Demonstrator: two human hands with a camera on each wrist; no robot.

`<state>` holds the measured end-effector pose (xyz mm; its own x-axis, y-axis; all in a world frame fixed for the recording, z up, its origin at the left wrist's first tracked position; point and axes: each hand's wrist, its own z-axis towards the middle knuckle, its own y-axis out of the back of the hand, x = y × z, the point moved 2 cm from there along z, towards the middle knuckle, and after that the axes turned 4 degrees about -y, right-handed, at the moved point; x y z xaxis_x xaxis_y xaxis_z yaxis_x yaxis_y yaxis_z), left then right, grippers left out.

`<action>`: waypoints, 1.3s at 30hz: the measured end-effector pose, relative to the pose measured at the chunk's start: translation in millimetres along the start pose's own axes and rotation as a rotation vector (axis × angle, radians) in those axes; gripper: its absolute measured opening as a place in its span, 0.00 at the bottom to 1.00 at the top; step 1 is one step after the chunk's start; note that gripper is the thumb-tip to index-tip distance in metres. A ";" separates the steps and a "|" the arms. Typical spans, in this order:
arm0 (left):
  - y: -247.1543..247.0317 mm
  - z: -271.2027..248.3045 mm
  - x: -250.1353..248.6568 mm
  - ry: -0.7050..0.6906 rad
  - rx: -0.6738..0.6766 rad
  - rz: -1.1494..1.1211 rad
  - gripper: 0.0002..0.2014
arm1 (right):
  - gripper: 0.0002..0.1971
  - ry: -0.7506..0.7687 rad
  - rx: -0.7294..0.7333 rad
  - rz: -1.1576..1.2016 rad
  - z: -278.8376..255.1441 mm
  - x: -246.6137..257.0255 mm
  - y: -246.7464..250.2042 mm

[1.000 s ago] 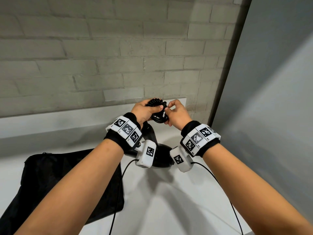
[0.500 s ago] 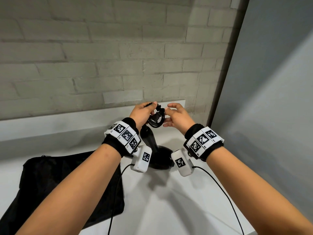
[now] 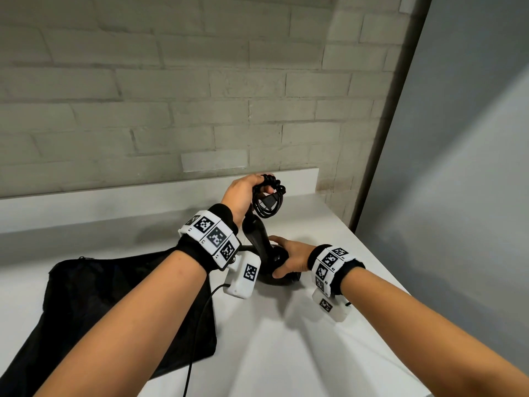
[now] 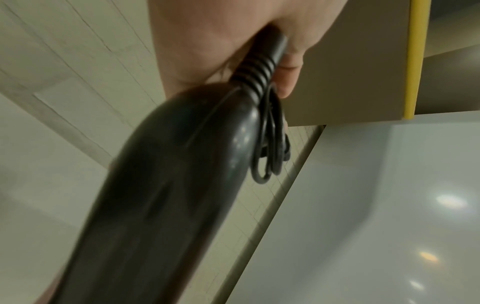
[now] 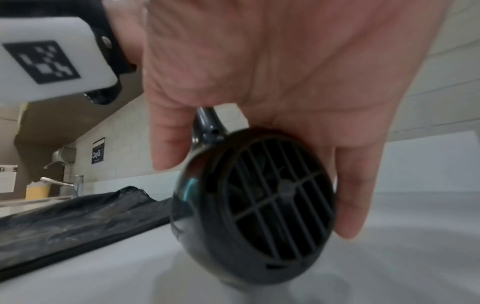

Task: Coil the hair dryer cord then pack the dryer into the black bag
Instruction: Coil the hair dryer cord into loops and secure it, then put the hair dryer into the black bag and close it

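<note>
The black hair dryer (image 3: 259,239) stands on the white counter with its handle pointing up. My left hand (image 3: 262,187) grips the coiled cord (image 3: 269,203) at the top of the handle, with the plug inside the loops. In the left wrist view the ribbed cord sleeve (image 4: 255,72) runs between my fingers and the loops (image 4: 270,150) hang beside the handle (image 4: 168,195). My right hand (image 3: 283,260) wraps round the dryer's round body low on the counter. Its fingers curl round the rear grille (image 5: 280,201). The black bag (image 3: 114,305) lies flat at the left.
The white counter (image 3: 286,353) ends at a raised ledge (image 3: 114,196) under a brick wall. A grey panel (image 3: 458,196) closes the right side. A thin black wrist-camera cable (image 3: 197,333) hangs over the bag's edge. A faucet (image 5: 59,183) and a yellow container show far left.
My right hand has let go of the cord coil and dropped down to grip the dryer's body. The left hand now holds the coil alone, a little higher.
</note>
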<state>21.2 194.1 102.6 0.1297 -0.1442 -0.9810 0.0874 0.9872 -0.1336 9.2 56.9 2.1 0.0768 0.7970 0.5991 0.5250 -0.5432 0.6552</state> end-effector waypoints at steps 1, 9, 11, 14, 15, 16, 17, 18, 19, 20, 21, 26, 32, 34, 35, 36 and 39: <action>1.7 -1.7 0.3 -0.005 0.015 -0.004 0.13 | 0.52 -0.003 0.002 0.009 1.7 -0.2 -0.7; 17.2 -17.1 -4.4 -0.021 0.047 0.079 0.10 | 0.51 0.001 -0.076 -0.158 5.1 -0.8 7.1; 20.8 -21.7 -4.8 -0.019 0.050 0.137 0.09 | 0.49 -0.007 -0.160 -0.230 1.7 -6.2 16.0; 26.3 -27.0 3.8 -0.022 -0.011 0.153 0.12 | 0.49 -0.049 -0.283 -0.296 -4.3 -20.4 28.8; 27.4 -27.6 9.8 -0.011 -0.037 0.168 0.14 | 0.49 -0.068 -0.325 -0.317 -6.8 -26.0 32.6; 29.0 -27.4 17.6 0.007 -0.066 0.200 0.16 | 0.48 -0.090 -0.364 -0.342 -9.2 -31.1 35.8; 29.5 -27.3 27.3 0.033 -0.092 0.231 0.18 | 0.48 -0.118 -0.396 -0.370 -12.3 -36.9 39.0; 30.0 -27.0 37.4 0.069 -0.113 0.259 0.20 | 0.47 -0.145 -0.422 -0.394 -14.9 -41.8 41.4; 30.1 -26.3 48.5 0.114 -0.118 0.288 0.21 | 0.47 -0.171 -0.444 -0.421 -17.5 -46.5 43.6; 28.9 -26.2 58.9 0.161 -0.113 0.317 0.22 | 0.46 -0.197 -0.457 -0.449 -19.7 -50.9 45.6; 28.1 -26.1 68.8 0.206 -0.104 0.344 0.23 | 0.46 -0.225 -0.466 -0.477 -21.1 -54.3 47.1; 21.3 -20.8 103.7 0.347 -0.069 0.414 0.23 | 0.48 -0.335 -0.455 -0.587 -24.6 -65.9 48.3; 25.8 -15.7 118.4 0.453 0.073 0.511 0.21 | 0.49 -0.367 -0.496 -0.688 -28.2 -76.1 37.2; 28.1 -15.6 118.6 0.481 0.125 0.615 0.21 | 0.50 -0.353 -0.498 -0.730 -28.2 -76.8 32.3; 28.7 -15.6 118.5 0.494 0.150 0.670 0.21 | 0.50 -0.351 -0.497 -0.741 -28.2 -76.8 29.8; 29.2 -15.6 117.3 0.499 0.186 0.766 0.23 | 0.50 -0.349 -0.499 -0.749 -27.8 -76.5 28.4; 28.4 -16.5 110.3 0.458 0.308 1.116 0.23 | 0.51 -0.359 -0.508 -0.776 -27.9 -74.6 26.3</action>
<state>21.6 207.4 -11.7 -0.0688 0.8610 -0.5039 0.3868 0.4886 0.7821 -6.4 -24.2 -12.6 0.1619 0.9666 -0.1985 0.1198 0.1804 0.9763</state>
